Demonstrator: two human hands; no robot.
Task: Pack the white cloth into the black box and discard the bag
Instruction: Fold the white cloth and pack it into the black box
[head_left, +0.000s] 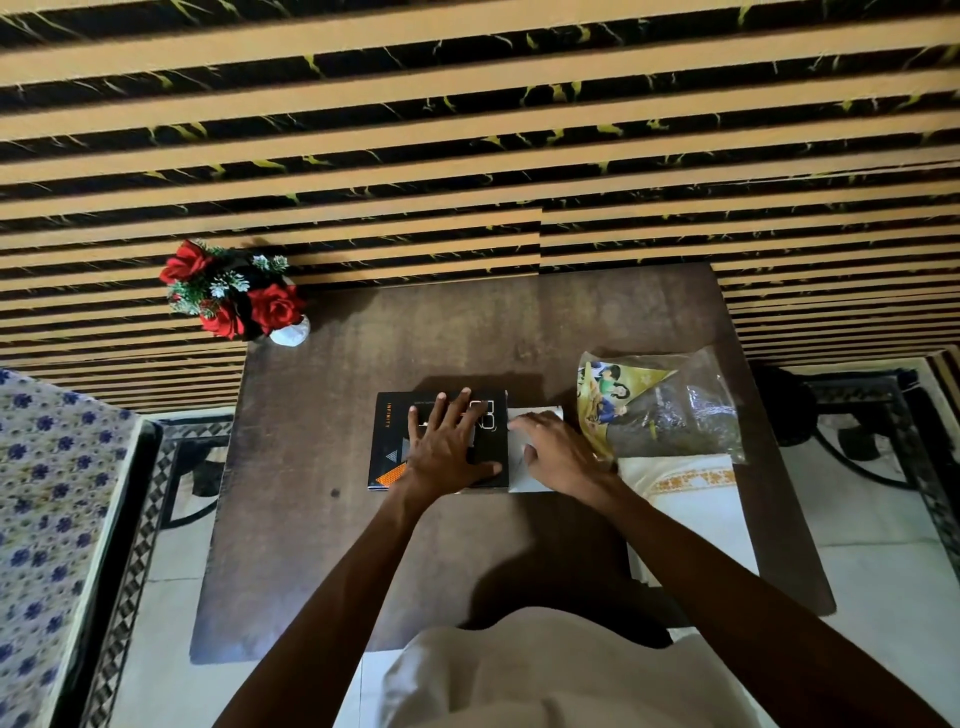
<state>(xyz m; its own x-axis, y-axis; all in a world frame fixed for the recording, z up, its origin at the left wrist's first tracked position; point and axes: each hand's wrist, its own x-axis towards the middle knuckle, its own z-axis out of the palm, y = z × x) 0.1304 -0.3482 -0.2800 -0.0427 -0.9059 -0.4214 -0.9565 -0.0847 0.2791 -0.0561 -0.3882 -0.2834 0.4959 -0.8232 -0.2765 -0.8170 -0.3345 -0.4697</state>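
Observation:
The black box (387, 447), printed with orange and grey triangles, lies flat at the middle of the brown table (322, 519). My left hand (447, 447) presses flat on its top with the fingers spread. A white flap (535, 480) sticks out from the box's right side, and my right hand (563, 457) rests on it with bent fingers. The white cloth (696, 499), folded and trimmed with gold embroidery, lies at the table's right front. Behind it is the clear plastic bag (685, 410) with a printed card inside, crumpled and touching the cloth's far edge.
A white vase of red artificial roses (244, 296) stands at the table's far left corner, against the striped wall. A floral-covered bed (47, 493) is on the left. Black metal furniture (883, 415) stands at the right, over white floor tiles.

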